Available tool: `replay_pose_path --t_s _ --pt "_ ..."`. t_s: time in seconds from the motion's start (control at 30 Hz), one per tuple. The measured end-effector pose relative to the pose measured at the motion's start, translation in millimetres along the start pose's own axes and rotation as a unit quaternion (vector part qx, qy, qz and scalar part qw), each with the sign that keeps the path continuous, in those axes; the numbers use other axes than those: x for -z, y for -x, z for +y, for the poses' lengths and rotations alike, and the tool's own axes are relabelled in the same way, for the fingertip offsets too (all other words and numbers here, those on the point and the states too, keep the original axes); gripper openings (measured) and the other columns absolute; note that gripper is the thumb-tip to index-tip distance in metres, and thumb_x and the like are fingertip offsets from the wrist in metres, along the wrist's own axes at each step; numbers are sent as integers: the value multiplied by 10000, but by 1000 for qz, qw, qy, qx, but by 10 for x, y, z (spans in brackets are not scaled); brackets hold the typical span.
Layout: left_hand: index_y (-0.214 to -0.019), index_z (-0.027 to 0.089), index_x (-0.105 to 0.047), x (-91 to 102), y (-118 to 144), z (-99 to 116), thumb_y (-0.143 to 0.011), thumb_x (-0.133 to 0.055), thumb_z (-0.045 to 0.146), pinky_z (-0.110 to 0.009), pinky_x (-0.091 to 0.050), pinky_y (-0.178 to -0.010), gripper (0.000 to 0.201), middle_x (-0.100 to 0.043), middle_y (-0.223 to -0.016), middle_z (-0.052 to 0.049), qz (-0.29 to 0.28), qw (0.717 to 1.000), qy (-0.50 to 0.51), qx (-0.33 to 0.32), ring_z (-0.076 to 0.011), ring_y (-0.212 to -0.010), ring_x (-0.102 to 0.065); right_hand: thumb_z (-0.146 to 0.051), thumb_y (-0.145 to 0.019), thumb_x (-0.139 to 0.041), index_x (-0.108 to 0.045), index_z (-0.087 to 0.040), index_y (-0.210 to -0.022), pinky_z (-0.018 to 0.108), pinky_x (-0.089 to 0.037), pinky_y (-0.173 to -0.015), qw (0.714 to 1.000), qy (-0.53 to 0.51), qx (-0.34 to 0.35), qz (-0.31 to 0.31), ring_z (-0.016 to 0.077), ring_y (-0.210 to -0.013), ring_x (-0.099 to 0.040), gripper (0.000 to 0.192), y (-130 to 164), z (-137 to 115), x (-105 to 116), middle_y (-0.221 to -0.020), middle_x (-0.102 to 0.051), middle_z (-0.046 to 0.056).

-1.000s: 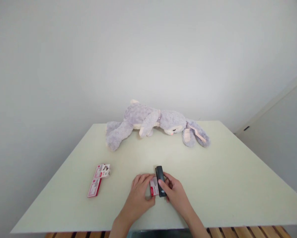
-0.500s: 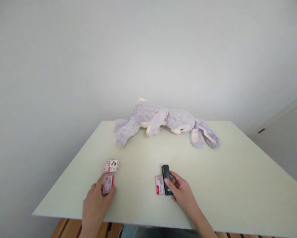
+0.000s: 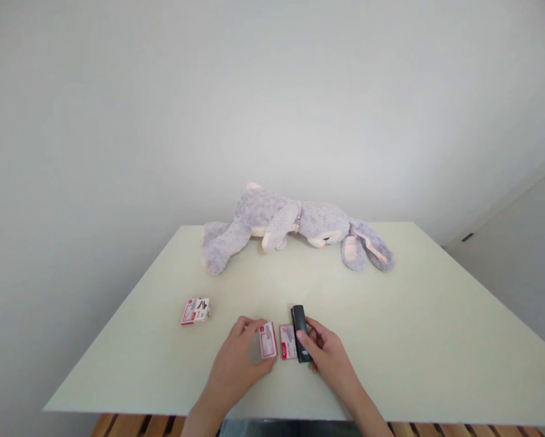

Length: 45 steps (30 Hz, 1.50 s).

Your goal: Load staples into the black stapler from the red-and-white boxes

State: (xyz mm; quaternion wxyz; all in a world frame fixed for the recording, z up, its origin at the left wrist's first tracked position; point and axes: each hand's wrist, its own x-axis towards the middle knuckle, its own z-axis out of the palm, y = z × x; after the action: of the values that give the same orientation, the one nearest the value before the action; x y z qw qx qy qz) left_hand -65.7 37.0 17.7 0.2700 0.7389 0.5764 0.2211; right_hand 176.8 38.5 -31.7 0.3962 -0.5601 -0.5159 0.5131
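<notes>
Low in the frame's middle, the left hand (image 3: 236,364) pinches a small red-and-white box (image 3: 267,340) at its edge. This box stands just left of a second box (image 3: 288,342), their long sides parallel and running up-frame. The right hand (image 3: 329,358) is closed around the black stapler (image 3: 300,332), which touches the second box's right side.

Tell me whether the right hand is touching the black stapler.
Touching. The head view shows the right hand wrapped around the black stapler, thumb across its near end and fingers along its right side, with no gap.
</notes>
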Motion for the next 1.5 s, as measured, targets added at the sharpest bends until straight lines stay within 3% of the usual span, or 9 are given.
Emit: replay_pose_path --t_s 0.27,0.4,0.53,0.63,0.77,0.87,1.07,1.3,1.5 --pt "-1080 275 -639 -397 -263 425 -703 -757 209 -415 -456 -964 401 -634 -1100 -50 -56 993 -12 -99 -281 -1072 -563 -650 -901 -626 -655 -181 -1328 204 -411 -368 1000 -18 -17 8 89 -453 -421 634 129 15 54 -662 -440 -65" --pt "-1357 308 -552 -345 -213 297 -740 -813 333 -448 -436 -1048 671 -595 -1329 -65 -49 993 1 -110 -302 -1232 -521 -677 -878 -626 -666 -201 -1322 210 -408 -368 999 -17 -27 18 95 -450 -414 652 168 -6 62 -660 -459 -56" --pt "-1456 314 -492 191 -255 -315 -975 -530 347 -479 -342 -1170 484 -552 -1450 -62 107 992 -43 -59 -274 -1351 -474 -651 -892 -632 -652 -194 -1342 203 -402 -363 999 -27 -23 12 89 -457 -412 642 147 20 65 -678 -428 -62" --pt "-1394 279 -554 746 -283 -1005 -944 -458 306 -496 -340 -1166 461 -613 -1391 -59 203 973 -105 23 -283 -1291 -525 -637 -895 -639 -641 -190 -1352 202 -408 -360 999 -31 -26 7 84 -458 -405 640 125 62 70 -688 -410 -67" --pt "-1401 252 -552 1165 -149 -1673 -784 -593 366 -476 -351 -1161 628 -613 -1426 -50 91 982 -138 94 -318 -1325 -499 -641 -894 -639 -641 -188 -1343 207 -420 -361 999 -22 -27 6 85 -457 -415 638 112 76 84 -697 -418 -66" --pt "-1344 228 -583 1164 98 -1813 -735 -645 391 -453 -395 -1124 634 -629 -1384 -68 52 984 -137 102 -318 -1263 -549 -643 -896 -635 -640 -182 -1338 206 -415 -366 1000 -19 -25 2 88 -464 -418 639 115 53 86 -690 -414 -68" --pt "-1238 284 -604 618 507 -1175 -752 -698 392 -412 -535 -954 507 -634 -1167 -51 -24 991 -64 114 -274 -1025 -647 -653 -919 -598 -640 -190 -1339 220 -411 -378 1000 -2 -14 23 101 -457 -440 627 167 35 20 -679 -440 -61" --pt "-1361 319 -534 -69 42 208 -726 -656 143 -418 -476 -1101 670 -581 -1301 -62 -6 997 24 -72 -255 -1226 -560 -663 -926 -581 -632 -191 -1352 223 -412 -373 1000 3 -7 17 109 -463 -442 638 193 16 4 -678 -452 -57" --pt "-1377 318 -542 -289 -190 450 -720 -668 127 -444 -450 -1127 696 -642 -1298 -32 -59 989 13 -136 -260 -1208 -574 -660 -930 -574 -639 -186 -1336 232 -391 -373 1000 4 -1 10 114 -456 -432 627 163 -8 -15 -667 -455 -58"
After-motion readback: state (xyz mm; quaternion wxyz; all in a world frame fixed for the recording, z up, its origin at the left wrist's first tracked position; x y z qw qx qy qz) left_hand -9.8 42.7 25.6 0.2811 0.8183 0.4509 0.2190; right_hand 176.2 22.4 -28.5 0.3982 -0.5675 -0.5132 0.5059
